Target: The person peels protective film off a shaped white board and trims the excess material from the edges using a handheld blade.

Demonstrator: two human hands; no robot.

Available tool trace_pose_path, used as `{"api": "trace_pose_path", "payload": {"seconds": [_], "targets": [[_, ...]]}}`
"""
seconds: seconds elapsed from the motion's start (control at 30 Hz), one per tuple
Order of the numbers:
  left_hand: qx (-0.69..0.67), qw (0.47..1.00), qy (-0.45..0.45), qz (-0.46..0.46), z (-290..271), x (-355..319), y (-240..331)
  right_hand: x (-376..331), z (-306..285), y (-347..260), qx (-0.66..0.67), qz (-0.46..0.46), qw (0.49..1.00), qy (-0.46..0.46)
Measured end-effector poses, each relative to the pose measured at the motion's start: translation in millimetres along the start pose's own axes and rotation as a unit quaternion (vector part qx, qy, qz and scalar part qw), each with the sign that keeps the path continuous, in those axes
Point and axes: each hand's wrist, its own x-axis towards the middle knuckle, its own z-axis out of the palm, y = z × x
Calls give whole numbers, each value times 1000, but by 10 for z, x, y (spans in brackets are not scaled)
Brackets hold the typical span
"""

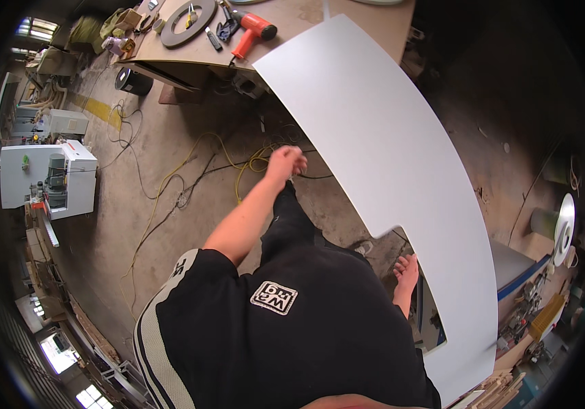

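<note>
A long white panel (388,129) slants across the right half of the view, its far end over the workbench. A rectangular notch is cut in its near left side. My left hand (287,163) hangs in the air left of the panel, apart from it. Its fingers are loosely curled, with nothing visible in them. My right hand (406,274) is at the notch, beside the panel's inner edge. Its fingers are spread and hold nothing I can see; whether they touch the edge, I cannot tell.
On the workbench (292,17) lie an orange-red heat gun (253,33), a dark ring (188,23) and a small utility knife (213,39). Yellow and black cables (200,160) snake over the floor. A white machine cabinet (77,178) stands left; a blue-edged table (514,273) stands right.
</note>
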Motion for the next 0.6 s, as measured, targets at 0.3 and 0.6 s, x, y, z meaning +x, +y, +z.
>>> {"api": "trace_pose_path", "payload": {"seconds": [0.3,0.6], "targets": [[266,864,380,194,-2857,3464,2297,170,1954,-501,-108,15,976,189],[359,904,227,56,-3577,4363,2956,-8,2230,-902,-145,161,950,225]]}}
